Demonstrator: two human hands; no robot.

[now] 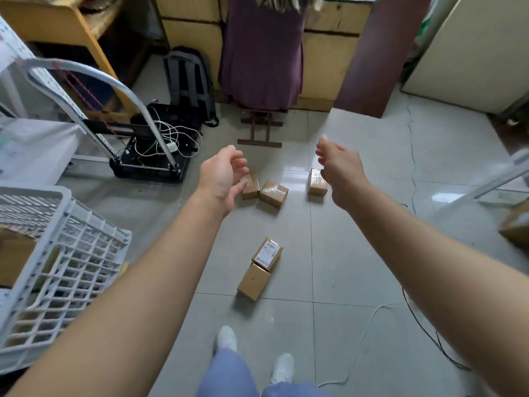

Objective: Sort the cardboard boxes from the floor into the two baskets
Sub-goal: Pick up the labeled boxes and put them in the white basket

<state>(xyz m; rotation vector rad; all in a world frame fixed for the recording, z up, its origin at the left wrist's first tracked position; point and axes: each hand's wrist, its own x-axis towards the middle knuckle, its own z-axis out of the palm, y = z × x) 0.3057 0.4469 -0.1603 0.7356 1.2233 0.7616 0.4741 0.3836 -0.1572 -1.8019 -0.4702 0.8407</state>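
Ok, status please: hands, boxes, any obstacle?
Left hand and right hand open, empty. Five boxes on floor, none picked. White basket at left. No obstacle seen.

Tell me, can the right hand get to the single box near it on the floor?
Probably yes. The right hand is empty, with relaxed fingers, and appears just beside the lone box. Nothing lies on or against that box. Bending lower may be needed, since the box is on the floor.
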